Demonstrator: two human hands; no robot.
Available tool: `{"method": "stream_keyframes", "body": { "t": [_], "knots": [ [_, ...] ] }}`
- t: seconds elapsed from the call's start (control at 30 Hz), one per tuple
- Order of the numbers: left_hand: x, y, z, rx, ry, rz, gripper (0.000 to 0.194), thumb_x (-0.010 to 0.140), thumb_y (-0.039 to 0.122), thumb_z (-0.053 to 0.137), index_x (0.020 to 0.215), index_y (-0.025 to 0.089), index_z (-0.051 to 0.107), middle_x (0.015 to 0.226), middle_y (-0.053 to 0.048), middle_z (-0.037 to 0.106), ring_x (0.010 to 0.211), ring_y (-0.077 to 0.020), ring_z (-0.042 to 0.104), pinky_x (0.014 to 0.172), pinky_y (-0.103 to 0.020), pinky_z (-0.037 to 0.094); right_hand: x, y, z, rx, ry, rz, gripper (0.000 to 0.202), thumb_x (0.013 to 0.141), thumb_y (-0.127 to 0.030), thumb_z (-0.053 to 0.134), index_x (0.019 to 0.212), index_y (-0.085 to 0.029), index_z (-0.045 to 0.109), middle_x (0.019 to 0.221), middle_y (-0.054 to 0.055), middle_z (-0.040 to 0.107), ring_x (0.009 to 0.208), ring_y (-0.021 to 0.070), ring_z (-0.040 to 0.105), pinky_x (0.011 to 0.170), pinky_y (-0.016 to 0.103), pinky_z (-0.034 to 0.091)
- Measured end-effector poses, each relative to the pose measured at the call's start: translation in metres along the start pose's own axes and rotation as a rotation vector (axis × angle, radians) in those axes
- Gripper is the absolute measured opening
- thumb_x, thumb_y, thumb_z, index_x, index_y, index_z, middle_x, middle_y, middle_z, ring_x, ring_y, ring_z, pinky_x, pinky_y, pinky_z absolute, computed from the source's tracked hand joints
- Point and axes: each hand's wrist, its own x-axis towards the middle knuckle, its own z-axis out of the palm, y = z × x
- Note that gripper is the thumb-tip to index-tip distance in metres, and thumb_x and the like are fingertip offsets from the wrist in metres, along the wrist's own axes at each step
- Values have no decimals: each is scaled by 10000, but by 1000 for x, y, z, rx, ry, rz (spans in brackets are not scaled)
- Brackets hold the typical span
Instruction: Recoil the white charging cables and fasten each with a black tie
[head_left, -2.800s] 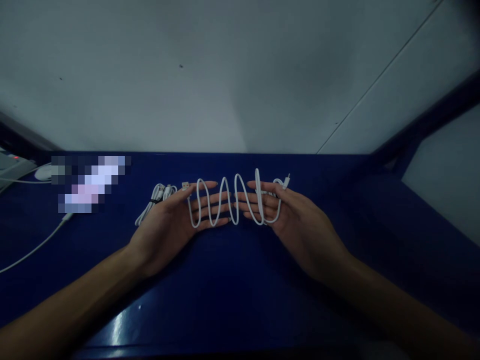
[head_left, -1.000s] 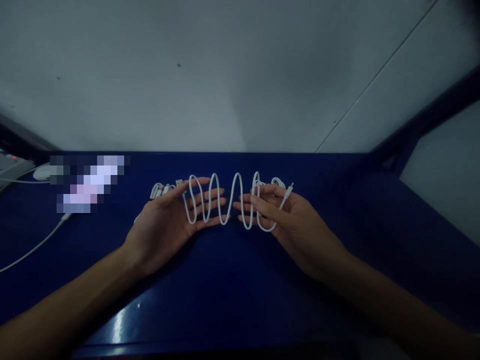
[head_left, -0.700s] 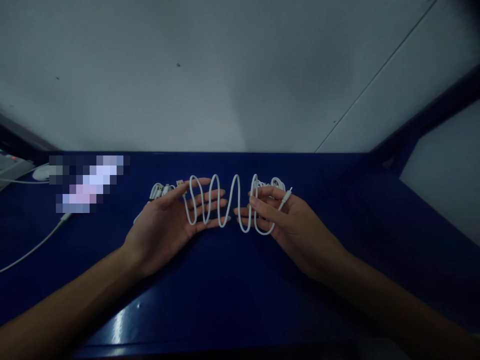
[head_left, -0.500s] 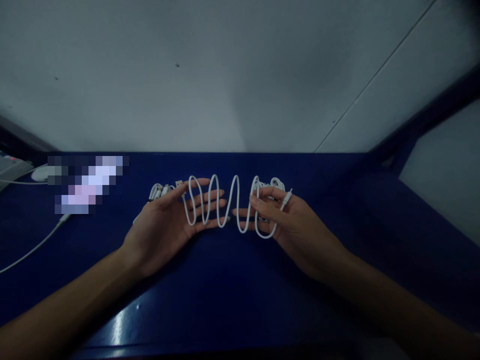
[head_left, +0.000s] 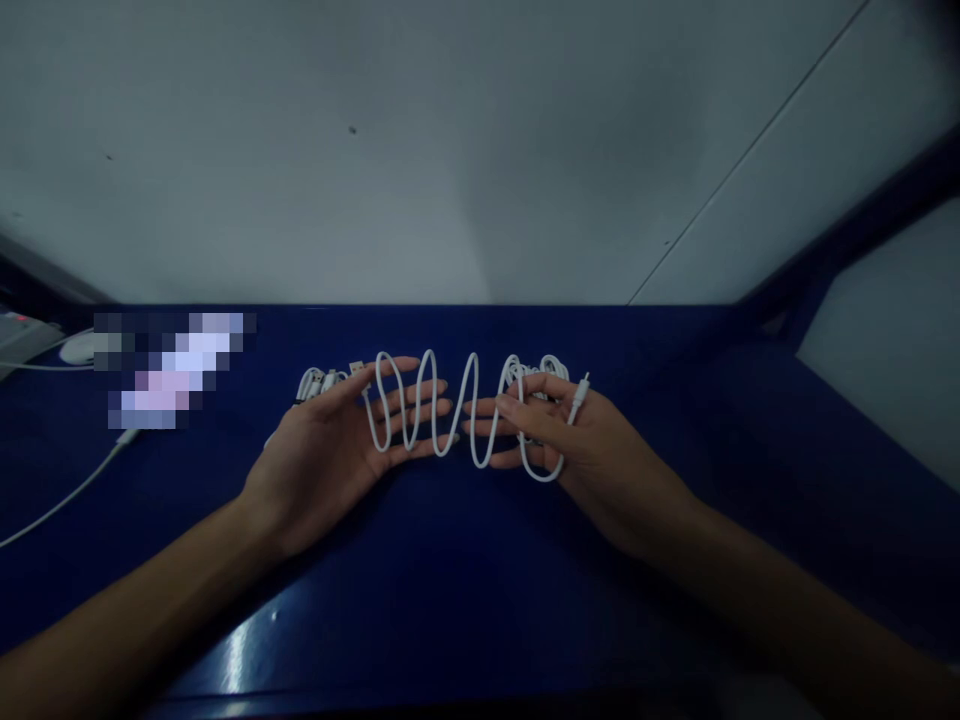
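Observation:
A white USB cable (head_left: 442, 453) spans both hands in wavy loops above the blue table. My left hand (head_left: 311, 465) is palm up, its fingers spread beneath the loops, and its thumb lies beside the metal USB plug (head_left: 358, 370). Between thumb and forefinger, my right hand (head_left: 600, 455) pinches a loop; its other fingers stretch leftward behind the cable. The small plug (head_left: 581, 388) at the cable's other end sticks up over the right hand. Beyond the left hand lies a bundle of white cables (head_left: 310, 381), partly hidden. Another coiled bundle (head_left: 553, 364) shows behind the right fingers.
The blue table (head_left: 450, 590) meets a grey wall panel (head_left: 420, 180) at its back edge. At the left lie a pixelated bright object (head_left: 184, 365) with a white cord (head_left: 75, 499) and a white rounded item (head_left: 77, 348). A blue frame bar (head_left: 862, 240) slants at right.
My right thumb and fingers have shifted slightly along the cable. The right-hand loop and its small plug have moved a little to the right. My left hand stays almost still.

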Motion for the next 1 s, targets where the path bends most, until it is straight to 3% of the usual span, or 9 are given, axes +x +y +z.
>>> {"method": "stream_keyframes", "body": {
  "t": [0.3,0.57,0.8,1.0],
  "knots": [
    [0,-1,2,33,22,7,321,1134,263,485,1208,163,780,1320,-200,756,1276,-395,730,1001,-593,664,2,-1,-2,17,9,0,355,941,-399,893,1196,-223,721,1258,103,829,1133,276,814,1082,452,627],
    [0,0,2,23,-7,-8,324,1136,276,489,1177,175,794,1287,-180,769,1278,-371,734,996,-537,673,3,1,-6,22,-35,23,368,955,-427,880,1240,-226,761,1382,119,782,1258,298,767,1152,480,599],
    [-2,0,3,20,-5,-11,331,1139,288,491,1169,176,800,1319,-175,762,1296,-371,725,993,-515,678,5,3,-7,21,-77,-8,346,964,-434,868,1244,-240,807,1398,112,774,1310,305,737,1148,481,601],
    [0,-1,4,20,28,-3,315,1131,270,498,1144,175,798,1285,-177,774,1274,-374,736,1000,-564,675,4,4,-8,23,-88,-6,322,974,-431,860,1227,-235,819,1398,111,776,1297,297,743,1137,459,606]
  ]
}}
